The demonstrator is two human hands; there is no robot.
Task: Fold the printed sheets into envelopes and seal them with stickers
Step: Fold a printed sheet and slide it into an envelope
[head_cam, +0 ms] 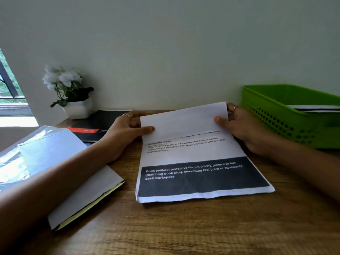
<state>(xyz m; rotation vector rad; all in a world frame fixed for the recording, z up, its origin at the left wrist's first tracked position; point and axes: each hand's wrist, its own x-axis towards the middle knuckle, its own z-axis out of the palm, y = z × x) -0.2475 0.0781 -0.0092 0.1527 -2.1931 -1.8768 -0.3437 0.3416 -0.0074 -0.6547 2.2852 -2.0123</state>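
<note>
A printed sheet (198, 162) lies on the wooden desk (184, 227), its far end folded up and over toward the person so the blank back faces the camera. The left hand (125, 133) pinches the fold's left edge, thumb on top; the right hand (244, 126) pinches its right edge likewise. A black band with white text crosses the sheet's near end. To the left lie a glossy plastic sleeve (36, 153), a white folded packet with a yellow edge (86, 197) and a black booklet (95, 127). A potted white flower (71, 92) stands by the wall. A green perforated basket (290, 115) holding papers sits at right.
</note>
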